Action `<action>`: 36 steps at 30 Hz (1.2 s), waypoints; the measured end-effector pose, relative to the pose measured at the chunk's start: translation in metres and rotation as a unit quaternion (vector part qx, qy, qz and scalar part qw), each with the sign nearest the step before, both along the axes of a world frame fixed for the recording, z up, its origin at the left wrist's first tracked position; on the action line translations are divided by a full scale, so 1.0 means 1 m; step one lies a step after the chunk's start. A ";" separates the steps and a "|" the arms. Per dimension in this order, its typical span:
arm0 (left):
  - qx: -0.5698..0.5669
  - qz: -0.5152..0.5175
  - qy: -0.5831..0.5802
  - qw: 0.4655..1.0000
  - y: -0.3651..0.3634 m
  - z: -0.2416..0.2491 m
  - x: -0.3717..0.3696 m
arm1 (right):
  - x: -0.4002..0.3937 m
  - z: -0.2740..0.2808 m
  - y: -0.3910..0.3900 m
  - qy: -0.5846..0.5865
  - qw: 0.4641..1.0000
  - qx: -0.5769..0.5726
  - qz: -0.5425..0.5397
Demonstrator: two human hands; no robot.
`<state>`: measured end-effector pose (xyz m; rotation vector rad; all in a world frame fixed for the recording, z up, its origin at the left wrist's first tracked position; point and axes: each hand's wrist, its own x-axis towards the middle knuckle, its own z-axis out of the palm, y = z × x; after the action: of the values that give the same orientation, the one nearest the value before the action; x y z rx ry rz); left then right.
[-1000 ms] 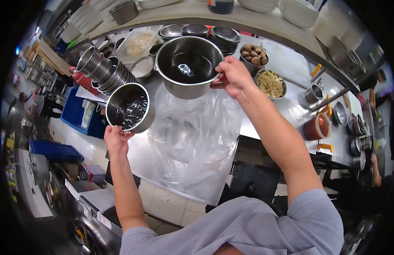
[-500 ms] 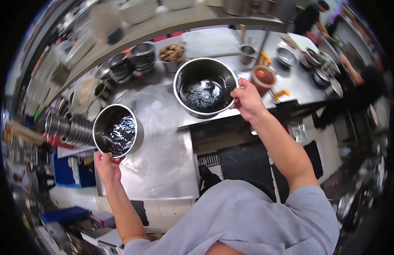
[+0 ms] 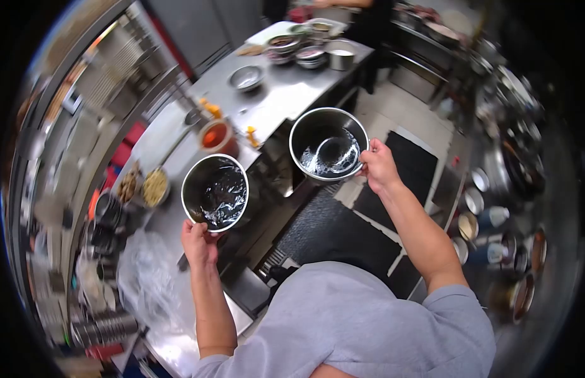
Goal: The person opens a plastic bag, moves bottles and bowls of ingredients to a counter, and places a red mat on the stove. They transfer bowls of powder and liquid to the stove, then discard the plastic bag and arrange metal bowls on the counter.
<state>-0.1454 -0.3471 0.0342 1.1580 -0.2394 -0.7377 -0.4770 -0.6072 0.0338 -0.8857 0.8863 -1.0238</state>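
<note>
My left hand (image 3: 201,242) grips the near rim of a round metal pot (image 3: 215,193), thumb over the edge. Dark, shiny liquid lies inside it. My right hand (image 3: 379,166) is closed on the right rim of a second metal pot (image 3: 329,143), which also holds dark liquid with bright reflections. Both pots are held up in front of me, tilted toward my view, a small gap between them. The left pot overlaps the counter edge in this view; the right one hangs over the aisle floor.
A steel counter (image 3: 204,94) runs along the left, with a tub of red liquid (image 3: 217,137), a metal bowl (image 3: 246,77) and a clear plastic sheet (image 3: 147,277). Black mats (image 3: 403,183) cover the floor. A person (image 3: 368,31) stands at the far end. Cookware and containers (image 3: 494,227) line the right side.
My view has turned to the right, toward the aisle. Both pots remain in my hands and are now closer together, the right one smaller in view.
</note>
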 end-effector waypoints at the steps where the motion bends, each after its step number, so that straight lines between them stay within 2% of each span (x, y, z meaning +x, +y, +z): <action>1: 0.001 -0.029 0.002 1.000 -0.026 0.003 -0.016 | -0.027 0.003 -0.002 0.005 1.000 -0.008 -0.027; 9: -0.001 -0.269 0.006 0.963 -0.204 -0.011 -0.117 | -0.196 -0.010 -0.011 -0.001 0.965 0.004 -0.260; 16: 0.005 -0.421 0.010 0.907 -0.338 -0.019 -0.203 | -0.294 -0.011 0.008 0.000 0.892 0.020 -0.452; 20: 0.012 -0.526 0.003 0.850 -0.405 -0.017 -0.248 | -0.345 -0.007 0.016 0.002 0.835 0.030 -0.549; 26: 0.010 -0.593 -0.022 0.805 -0.482 -0.028 -0.331 | -0.431 0.015 0.025 0.004 0.756 0.035 -0.654; 31: 0.036 -0.619 -0.018 0.785 -0.511 -0.029 -0.412 | -0.515 0.026 0.031 0.072 0.724 0.042 -0.685; 36: 0.019 -0.617 0.013 0.787 -0.539 -0.049 -0.485 | -0.624 0.000 0.027 0.085 0.721 0.054 -0.686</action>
<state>-0.6306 -0.8860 -0.0147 0.9196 -1.0167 -1.9096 -1.1005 -0.5804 0.0338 -0.0436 1.8203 -2.1234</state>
